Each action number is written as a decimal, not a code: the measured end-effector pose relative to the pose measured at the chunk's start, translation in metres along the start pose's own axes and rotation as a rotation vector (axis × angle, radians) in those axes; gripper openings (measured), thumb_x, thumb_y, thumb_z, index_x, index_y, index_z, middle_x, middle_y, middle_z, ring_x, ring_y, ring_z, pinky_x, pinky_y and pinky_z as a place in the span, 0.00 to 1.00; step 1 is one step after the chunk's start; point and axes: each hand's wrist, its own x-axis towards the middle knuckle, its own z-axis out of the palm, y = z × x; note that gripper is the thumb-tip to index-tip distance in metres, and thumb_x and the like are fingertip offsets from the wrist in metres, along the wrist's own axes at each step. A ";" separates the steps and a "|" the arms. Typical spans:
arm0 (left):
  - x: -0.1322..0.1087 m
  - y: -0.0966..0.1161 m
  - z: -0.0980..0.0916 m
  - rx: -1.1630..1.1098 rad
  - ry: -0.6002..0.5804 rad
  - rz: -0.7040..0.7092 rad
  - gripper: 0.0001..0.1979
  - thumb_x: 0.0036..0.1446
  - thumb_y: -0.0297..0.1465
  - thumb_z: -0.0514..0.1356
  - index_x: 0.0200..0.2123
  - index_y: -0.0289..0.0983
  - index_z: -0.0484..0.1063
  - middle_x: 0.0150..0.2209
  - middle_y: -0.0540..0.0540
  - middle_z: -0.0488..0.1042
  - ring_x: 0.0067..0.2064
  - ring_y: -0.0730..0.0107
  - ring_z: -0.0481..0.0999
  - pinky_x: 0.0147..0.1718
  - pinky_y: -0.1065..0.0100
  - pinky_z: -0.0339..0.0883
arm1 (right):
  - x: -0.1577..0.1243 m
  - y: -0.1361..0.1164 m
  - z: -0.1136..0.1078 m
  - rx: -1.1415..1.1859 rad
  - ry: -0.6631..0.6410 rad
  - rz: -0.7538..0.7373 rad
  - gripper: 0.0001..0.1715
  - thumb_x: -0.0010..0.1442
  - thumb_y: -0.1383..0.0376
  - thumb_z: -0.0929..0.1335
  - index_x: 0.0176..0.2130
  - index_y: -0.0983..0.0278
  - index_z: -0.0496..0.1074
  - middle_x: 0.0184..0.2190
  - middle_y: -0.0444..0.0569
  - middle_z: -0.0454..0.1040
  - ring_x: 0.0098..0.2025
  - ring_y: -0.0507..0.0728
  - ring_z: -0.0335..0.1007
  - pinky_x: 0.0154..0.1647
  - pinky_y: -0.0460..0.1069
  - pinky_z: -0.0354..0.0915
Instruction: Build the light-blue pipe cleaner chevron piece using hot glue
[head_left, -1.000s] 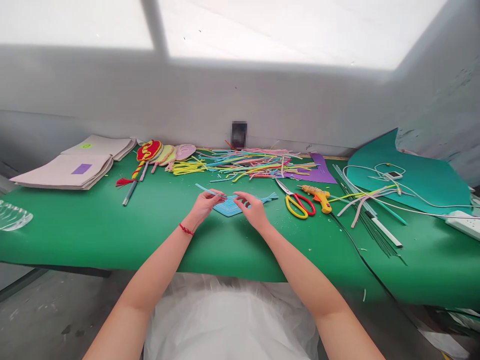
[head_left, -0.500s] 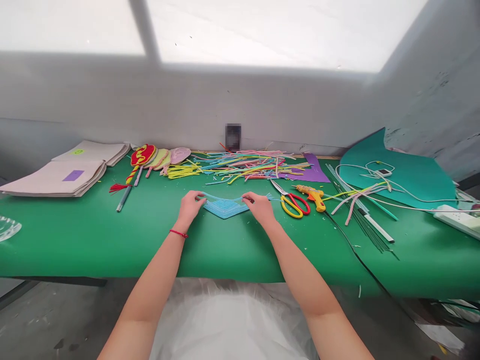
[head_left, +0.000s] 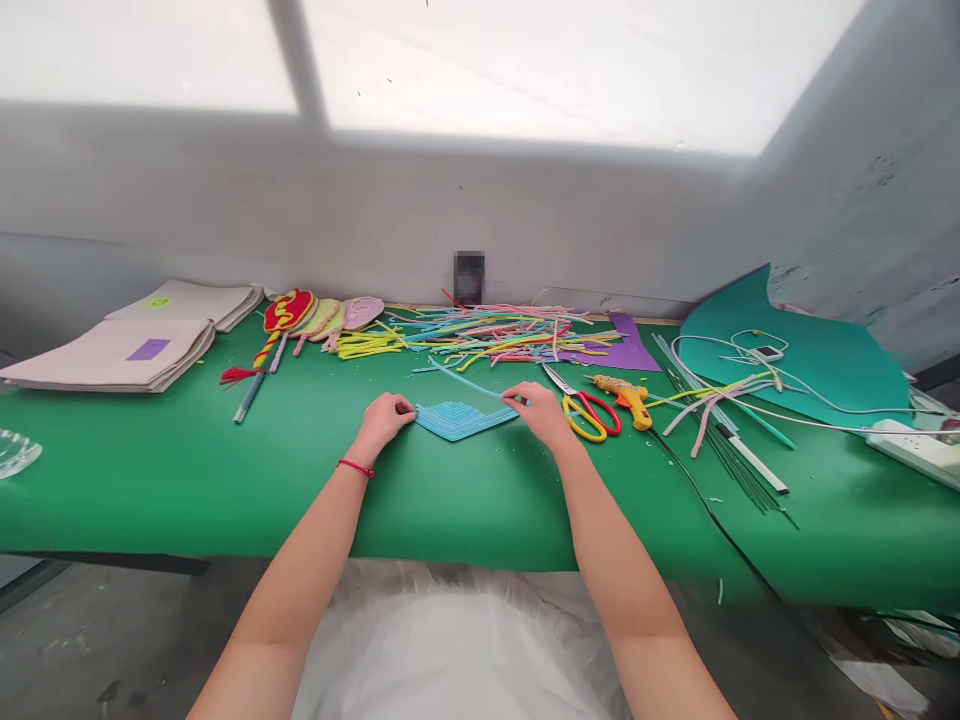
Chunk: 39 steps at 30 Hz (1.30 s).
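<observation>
a: what is seen first, by size?

b: the green bench (head_left: 225, 490). at its right end a teal sheet (head_left: 832, 370) is laid, and a pale paper stack (head_left: 105, 355) is set at the left.

a: and what is placed between those?

b: along the back, a heap of coloured strips (head_left: 487, 335) is spread, and a purple sheet (head_left: 636, 348) is partly covered by its right end. beside the stack, a red and yellow paddle shape (head_left: 289, 310) is overlapped with paler ones.

a: how are the hands held?

b: the left hand (head_left: 385, 420) is closed, its thumb and fingertips brought together on the left tip of a blue ribbed piece (head_left: 454, 424). by the right hand (head_left: 534, 410), a blue strip (head_left: 466, 381) is pinched between thumb and fingers.

a: where is the ribbed piece found?

b: on the bench, between the hands, its point turned toward the person. its right end is partly hidden by the right hand.

a: anything smaller?

b: just beyond the right hand, scissors (head_left: 592, 416) with red and yellow handles are laid, then a yellow glue gun (head_left: 630, 400). a red bracelet (head_left: 355, 467) is worn on the left wrist.
</observation>
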 end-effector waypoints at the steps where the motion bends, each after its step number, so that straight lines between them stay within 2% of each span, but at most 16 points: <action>1: 0.000 0.001 -0.002 -0.019 0.022 0.000 0.08 0.52 0.33 0.59 0.34 0.38 0.76 0.37 0.45 0.75 0.38 0.65 0.74 0.37 0.67 0.66 | -0.001 -0.003 0.002 0.018 -0.060 -0.011 0.12 0.61 0.58 0.66 0.34 0.60 0.77 0.30 0.47 0.75 0.33 0.55 0.65 0.38 0.50 0.62; 6: 0.002 -0.001 -0.005 -0.129 0.259 0.004 0.15 0.61 0.33 0.49 0.43 0.37 0.73 0.44 0.42 0.74 0.44 0.63 0.73 0.45 0.63 0.65 | -0.005 -0.021 0.014 0.092 -0.257 -0.062 0.11 0.60 0.57 0.68 0.31 0.60 0.76 0.29 0.45 0.76 0.33 0.53 0.67 0.35 0.48 0.60; 10: 0.001 0.002 0.000 -0.088 0.185 0.004 0.16 0.62 0.37 0.49 0.40 0.36 0.73 0.42 0.41 0.74 0.43 0.60 0.73 0.44 0.62 0.65 | -0.008 -0.033 0.024 0.071 -0.344 -0.141 0.08 0.60 0.60 0.69 0.32 0.61 0.76 0.31 0.46 0.75 0.34 0.52 0.67 0.36 0.47 0.60; 14: -0.001 0.005 0.004 -0.036 0.130 0.004 0.19 0.62 0.39 0.47 0.37 0.36 0.74 0.41 0.40 0.75 0.43 0.58 0.73 0.43 0.61 0.65 | -0.009 -0.033 0.024 0.029 -0.429 -0.175 0.08 0.60 0.61 0.69 0.31 0.62 0.76 0.31 0.47 0.73 0.35 0.53 0.68 0.37 0.47 0.61; 17: -0.001 0.005 0.005 -0.109 0.080 0.010 0.18 0.62 0.36 0.47 0.37 0.36 0.75 0.40 0.41 0.76 0.43 0.60 0.74 0.43 0.63 0.66 | -0.008 -0.027 0.021 0.018 -0.405 -0.135 0.07 0.60 0.63 0.68 0.31 0.62 0.75 0.36 0.48 0.73 0.40 0.54 0.69 0.42 0.49 0.63; 20: 0.002 0.004 0.008 -0.287 0.046 -0.029 0.18 0.60 0.30 0.46 0.45 0.35 0.73 0.39 0.43 0.78 0.40 0.66 0.76 0.42 0.65 0.68 | -0.006 -0.020 0.021 0.027 -0.352 -0.102 0.06 0.60 0.64 0.68 0.32 0.61 0.75 0.40 0.49 0.74 0.44 0.56 0.69 0.46 0.50 0.63; 23: 0.005 0.001 0.011 -0.390 0.040 -0.023 0.20 0.60 0.28 0.46 0.50 0.34 0.71 0.42 0.42 0.78 0.40 0.68 0.77 0.44 0.66 0.69 | -0.006 -0.018 0.024 0.029 -0.337 -0.097 0.06 0.60 0.64 0.68 0.32 0.62 0.75 0.41 0.49 0.73 0.44 0.55 0.69 0.46 0.50 0.63; 26: 0.005 0.000 0.010 -0.338 0.062 0.000 0.19 0.60 0.28 0.47 0.50 0.34 0.71 0.44 0.41 0.78 0.43 0.66 0.77 0.48 0.63 0.68 | -0.006 -0.021 0.024 -0.013 -0.348 -0.079 0.06 0.59 0.66 0.68 0.31 0.62 0.74 0.35 0.47 0.73 0.37 0.53 0.68 0.40 0.48 0.62; 31: -0.008 0.019 0.009 -0.079 0.222 0.131 0.20 0.63 0.31 0.45 0.52 0.32 0.70 0.53 0.37 0.72 0.55 0.58 0.70 0.56 0.56 0.62 | -0.007 -0.026 0.018 -0.085 -0.374 -0.049 0.06 0.59 0.66 0.69 0.30 0.62 0.74 0.30 0.44 0.71 0.31 0.51 0.63 0.32 0.45 0.56; 33: -0.018 0.034 0.015 -0.029 0.183 0.230 0.23 0.65 0.35 0.44 0.58 0.31 0.64 0.58 0.36 0.67 0.60 0.59 0.66 0.60 0.58 0.58 | -0.007 -0.025 0.017 -0.097 -0.375 -0.064 0.06 0.58 0.65 0.69 0.30 0.62 0.74 0.30 0.44 0.70 0.30 0.50 0.62 0.31 0.45 0.55; 37: -0.040 0.058 0.037 0.186 -0.033 0.411 0.32 0.65 0.43 0.44 0.66 0.30 0.50 0.68 0.36 0.47 0.69 0.57 0.46 0.66 0.52 0.41 | -0.006 -0.021 0.022 -0.125 -0.380 -0.073 0.05 0.58 0.64 0.70 0.30 0.62 0.74 0.30 0.44 0.70 0.31 0.50 0.63 0.31 0.45 0.54; 39: -0.048 0.063 0.046 0.267 -0.121 0.440 0.36 0.64 0.47 0.43 0.67 0.29 0.46 0.69 0.36 0.43 0.70 0.57 0.41 0.66 0.51 0.37 | -0.006 -0.019 0.024 -0.136 -0.388 -0.080 0.05 0.58 0.64 0.70 0.30 0.62 0.74 0.30 0.44 0.70 0.31 0.50 0.63 0.31 0.45 0.54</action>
